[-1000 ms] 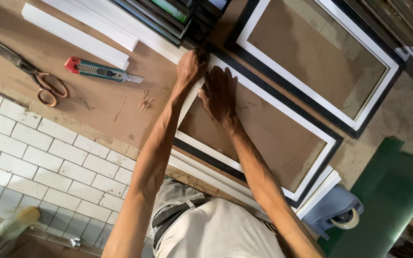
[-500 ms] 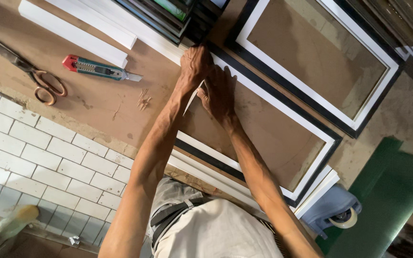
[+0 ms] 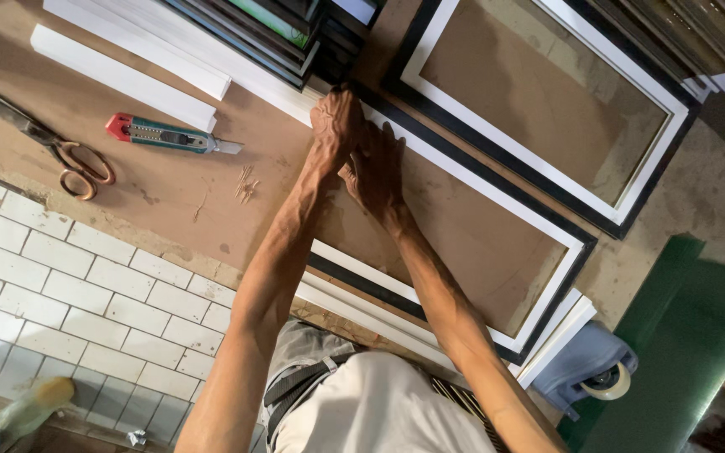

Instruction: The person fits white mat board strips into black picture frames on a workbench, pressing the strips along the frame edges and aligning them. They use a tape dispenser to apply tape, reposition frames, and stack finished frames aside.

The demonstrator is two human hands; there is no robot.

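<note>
A black picture frame (image 3: 547, 226) with a white inner border and a brown backing board (image 3: 472, 243) lies face down on the brown worktop. My left hand (image 3: 337, 117) is curled over the frame's far left corner and grips its edge. Beside it, my right hand (image 3: 375, 172) lies flat on the backing board near the same corner, fingers apart. Both forearms reach out from my body at the bottom of the view.
A second, similar frame (image 3: 547, 101) lies further back on the right. A green and red utility knife (image 3: 161, 134), scissors (image 3: 69, 159) and white mouldings (image 3: 119, 75) lie to the left. More frames (image 3: 279, 33) are stacked behind. A tape roll (image 3: 606, 386) sits on a blue cloth at the lower right.
</note>
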